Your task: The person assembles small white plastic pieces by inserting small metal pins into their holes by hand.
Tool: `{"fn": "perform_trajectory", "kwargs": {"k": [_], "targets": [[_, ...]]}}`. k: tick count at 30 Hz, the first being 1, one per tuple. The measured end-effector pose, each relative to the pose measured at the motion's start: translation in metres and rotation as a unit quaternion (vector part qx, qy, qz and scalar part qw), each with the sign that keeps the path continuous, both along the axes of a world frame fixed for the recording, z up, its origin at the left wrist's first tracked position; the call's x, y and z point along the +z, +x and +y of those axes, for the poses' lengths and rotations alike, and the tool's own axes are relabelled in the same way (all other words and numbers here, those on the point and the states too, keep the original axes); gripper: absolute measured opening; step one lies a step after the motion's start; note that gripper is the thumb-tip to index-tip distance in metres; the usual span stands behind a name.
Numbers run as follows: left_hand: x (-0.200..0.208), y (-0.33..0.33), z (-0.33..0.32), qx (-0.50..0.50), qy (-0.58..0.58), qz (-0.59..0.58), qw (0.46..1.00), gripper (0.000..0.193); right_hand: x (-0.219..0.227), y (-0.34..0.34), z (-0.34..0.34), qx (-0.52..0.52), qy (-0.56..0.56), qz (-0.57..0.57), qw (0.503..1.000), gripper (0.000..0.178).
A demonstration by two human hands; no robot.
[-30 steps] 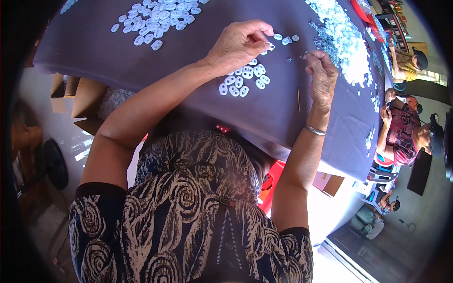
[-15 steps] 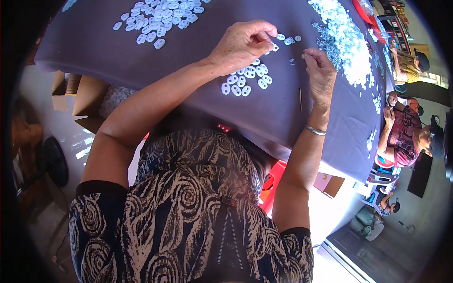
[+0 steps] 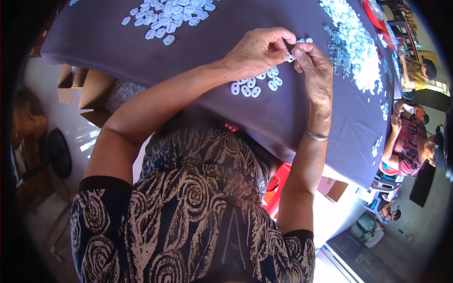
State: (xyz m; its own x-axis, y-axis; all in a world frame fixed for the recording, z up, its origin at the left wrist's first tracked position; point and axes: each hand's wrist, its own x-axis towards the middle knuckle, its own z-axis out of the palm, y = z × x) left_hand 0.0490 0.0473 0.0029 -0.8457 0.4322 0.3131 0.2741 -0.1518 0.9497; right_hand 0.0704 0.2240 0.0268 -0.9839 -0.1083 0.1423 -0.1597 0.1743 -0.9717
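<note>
My left hand point(image 3: 256, 53) pinches a small white oval piece with two holes point(image 3: 289, 58) between thumb and finger. Close against it, my right hand point(image 3: 315, 70) has thumb and forefinger pressed together; whatever they may hold is too small to make out. Below my left hand lies a loose group of similar white oval pieces point(image 3: 246, 89) on the dark tablecloth point(image 3: 198, 61). A few more such pieces point(image 3: 306, 40) show just beyond my fingertips, partly hidden by them.
A larger heap of white ovals point(image 3: 177, 14) lies at the far left. To the right are small dark pieces point(image 3: 337, 52) and a glaring white pile point(image 3: 361, 56). An open cardboard box point(image 3: 96, 89) stands left, below the table. People sit along the right, one in a red patterned top point(image 3: 408, 137).
My right hand has moved left and up to meet the white piece in my left hand. The whole view has shifted slightly, moving the table contents right and down.
</note>
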Motion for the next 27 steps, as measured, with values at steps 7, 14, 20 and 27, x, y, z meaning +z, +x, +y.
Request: {"fn": "perform_trajectory", "kwargs": {"k": [7, 14, 20, 27], "targets": [[0.0, 0.001, 0.001, 0.013, -0.01, -0.001, 1.0, 0.029, 0.003, 0.002, 0.002, 0.02, 0.042, -0.017, 0.999, 0.015], [0.0, 0.002, 0.0, 0.011, -0.028, 0.007, 1.0, 0.034, 0.005, 0.004, 0.0, 0.025, 0.083, 0.002, 0.996, 0.014], [-0.001, 0.004, 0.0, 0.027, -0.056, 0.005, 0.998, 0.038, 0.009, 0.006, -0.005, 0.011, 0.185, 0.035, 0.982, 0.016], [-0.006, 0.003, 0.001, 0.065, -0.052, 0.009, 0.996, 0.033, 0.012, 0.005, -0.014, -0.018, 0.276, 0.082, 0.958, 0.016]]}}
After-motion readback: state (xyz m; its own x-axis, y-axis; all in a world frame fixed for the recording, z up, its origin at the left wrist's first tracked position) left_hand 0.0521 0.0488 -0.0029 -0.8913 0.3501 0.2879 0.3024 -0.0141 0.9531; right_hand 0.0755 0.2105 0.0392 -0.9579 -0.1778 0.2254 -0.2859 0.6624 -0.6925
